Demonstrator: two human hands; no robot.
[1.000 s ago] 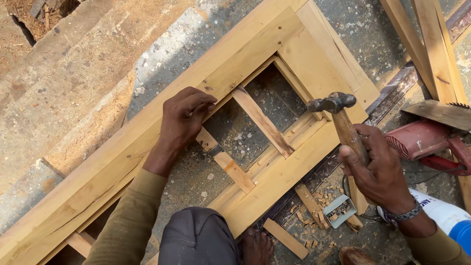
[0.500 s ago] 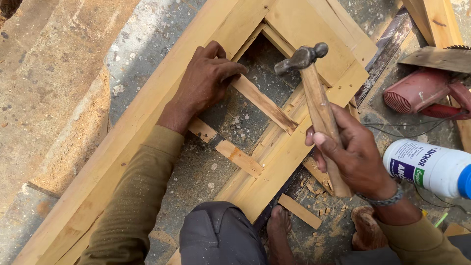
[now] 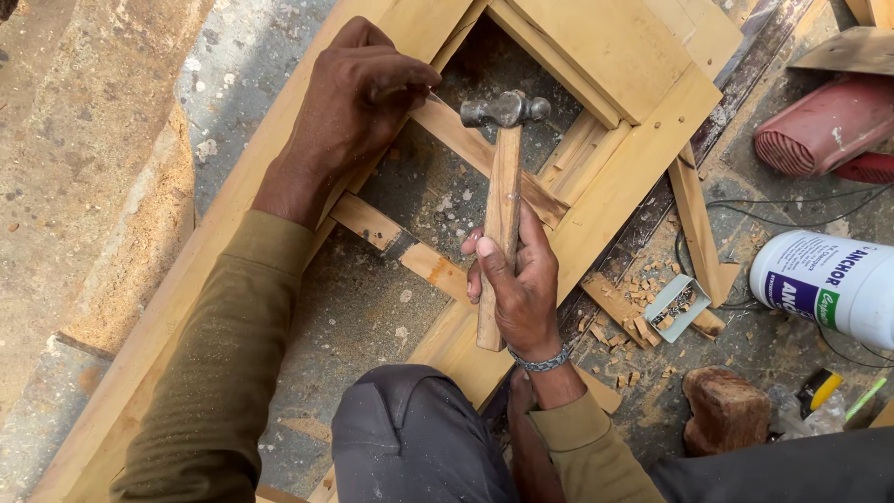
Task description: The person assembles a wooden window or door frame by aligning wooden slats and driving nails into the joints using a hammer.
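wooden frame (image 3: 643, 158) sits center, glue bottle (image 3: 829, 284) and power tool (image 3: 819, 126) off to its right, small nail box (image 3: 678, 305) in between.

A rough concrete floor (image 3: 140, 102), strewn with wood chips (image 3: 643, 279) at lower right, was lit by bright daylight; a sandy slab edge (image 3: 121, 279) was seen at left.

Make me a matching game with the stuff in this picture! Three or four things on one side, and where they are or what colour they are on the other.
Things:
1. hammer
2. white bottle
3. small open box
4. thin wooden strip

Places or states:
A. lying on its side at the right edge
B. pinched by the left hand
C. gripped in the right hand
D. among wood chips on the ground

Pairs: 1-C, 2-A, 3-D, 4-B
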